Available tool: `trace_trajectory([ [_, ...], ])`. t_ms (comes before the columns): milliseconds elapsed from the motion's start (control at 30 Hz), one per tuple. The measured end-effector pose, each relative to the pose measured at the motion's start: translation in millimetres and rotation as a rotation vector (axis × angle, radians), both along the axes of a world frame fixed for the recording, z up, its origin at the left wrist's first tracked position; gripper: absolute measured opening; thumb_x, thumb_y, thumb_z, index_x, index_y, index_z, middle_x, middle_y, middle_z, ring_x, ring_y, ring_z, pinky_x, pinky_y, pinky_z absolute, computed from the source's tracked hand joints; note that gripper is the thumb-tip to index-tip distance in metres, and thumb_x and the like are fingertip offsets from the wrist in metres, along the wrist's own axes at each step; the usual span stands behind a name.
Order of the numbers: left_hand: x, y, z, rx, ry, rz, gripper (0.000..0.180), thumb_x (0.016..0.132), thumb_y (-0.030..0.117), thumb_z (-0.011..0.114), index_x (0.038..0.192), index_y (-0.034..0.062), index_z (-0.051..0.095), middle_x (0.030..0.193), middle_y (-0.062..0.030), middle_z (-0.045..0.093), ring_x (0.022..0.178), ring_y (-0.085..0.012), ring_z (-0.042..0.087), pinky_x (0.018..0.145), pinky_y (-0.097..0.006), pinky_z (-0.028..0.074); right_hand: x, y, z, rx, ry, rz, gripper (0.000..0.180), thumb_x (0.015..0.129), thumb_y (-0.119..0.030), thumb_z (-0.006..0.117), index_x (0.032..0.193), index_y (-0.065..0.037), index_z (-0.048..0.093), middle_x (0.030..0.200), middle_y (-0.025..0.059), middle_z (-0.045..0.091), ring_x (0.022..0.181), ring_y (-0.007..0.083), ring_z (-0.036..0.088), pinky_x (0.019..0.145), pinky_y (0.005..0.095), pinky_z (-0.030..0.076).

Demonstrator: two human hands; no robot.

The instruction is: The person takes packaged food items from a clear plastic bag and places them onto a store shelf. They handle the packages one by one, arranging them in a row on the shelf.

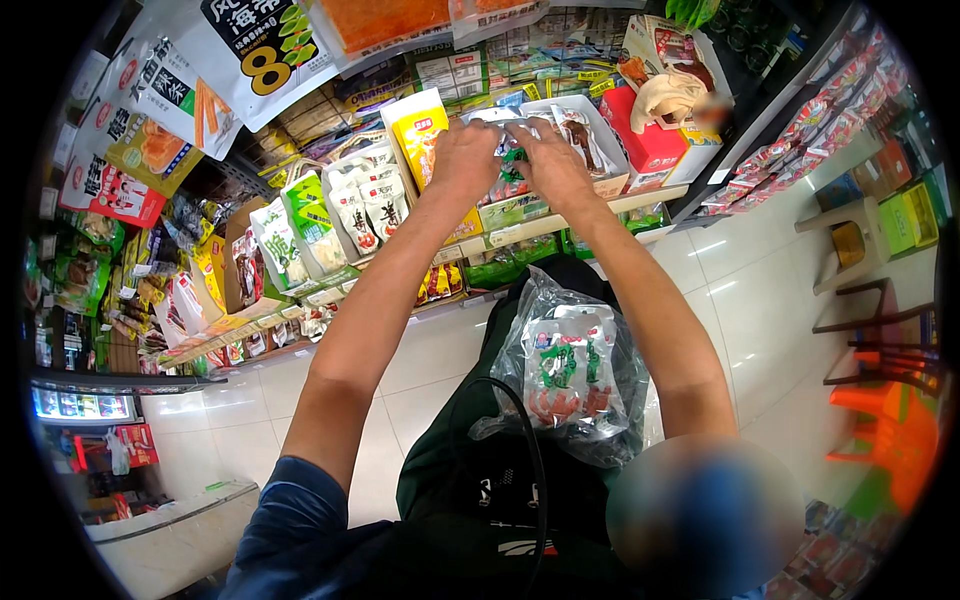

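Silver packets (513, 168) sit under your hands near the front edge of the long shelf (640, 199), in a shop with a pale tiled floor (760, 340). One clear bag (512, 395) lies over your dark clothes. The shelf's packets look shiny, with green print; at least two similar bagged packets (570, 375) show. Your left hand (468, 160) and right hand (550, 168) bend their fingers inward; whether they grip, I cannot tell.
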State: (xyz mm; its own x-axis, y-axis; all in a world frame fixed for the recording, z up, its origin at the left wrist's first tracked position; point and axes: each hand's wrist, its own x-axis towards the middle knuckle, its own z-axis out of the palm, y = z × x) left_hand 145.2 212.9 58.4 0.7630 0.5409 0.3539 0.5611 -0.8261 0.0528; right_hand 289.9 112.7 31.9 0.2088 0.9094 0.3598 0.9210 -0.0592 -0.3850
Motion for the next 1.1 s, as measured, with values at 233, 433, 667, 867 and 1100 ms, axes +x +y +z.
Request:
trace_trajectory([
  [233,9.2,2.9,-8.9,0.062,0.188,0.024,0.027,0.081,0.015,0.078,0.108,0.0084,0.077,0.112,-0.0131,0.074,0.135,-0.0457,0.047,0.107,-0.069,0.031,10.6,10.3,-28.2,0.044,-0.011,-0.007,0.037,0.088,-0.009,0.071,0.126,-0.012,0.074,0.139,0.0184,0.062,0.122,0.0386,0.063,0.103,0.0464,0.053],
  [433,9.5,4.4,-15.8,0.119,0.182,-0.018,0.021,0.08,0.003,0.068,0.098,0.003,0.08,0.106,-0.0205,0.074,0.145,-0.055,0.037,0.113,-0.085,0.006,11.6,15.4,-39.7,0.032,-0.005,-0.031,0.032,0.09,-0.011,0.066,0.121,-0.012,0.076,0.138,0.0187,0.063,0.121,0.0405,0.062,0.102,0.048,0.053],
  [667,10.7,9.3,-25.7,0.157,0.193,-0.037,0.023,0.081,0.0,0.065,0.1,-0.0012,0.078,0.104,-0.0252,0.073,0.147,-0.0583,0.032,0.111,-0.088,0.001,4.6,27.2,-43.5,-0.026,-0.148,-0.077,0.034,0.092,-0.009,0.064,0.125,-0.01,0.073,0.136,0.018,0.064,0.118,0.0412,0.063,0.1,0.0478,0.054],
  [867,10.9,9.6,-23.1,0.136,0.192,-0.042,0.026,0.083,0.005,0.064,0.105,0.0,0.077,0.111,-0.0214,0.074,0.148,-0.0587,0.029,0.109,-0.089,0.001,17.8,6.1,-28.0,-0.001,0.011,0.029,0.045,0.087,-0.014,0.074,0.131,-0.007,0.069,0.145,0.0218,0.058,0.129,0.0403,0.058,0.11,0.0452,0.048],
  [1100,0.6,0.1,-10.4,0.043,0.197,0.022,0.036,0.088,0.017,0.068,0.122,0.0124,0.075,0.135,-0.0185,0.066,0.152,-0.0544,0.025,0.112,-0.087,0.0,35.7,-108.9,39.6,-0.016,0.443,0.064,0.041,0.091,-0.017,0.074,0.128,0.001,0.069,0.132,0.0227,0.067,0.113,0.0347,0.068,0.1,0.0414,0.052],
])
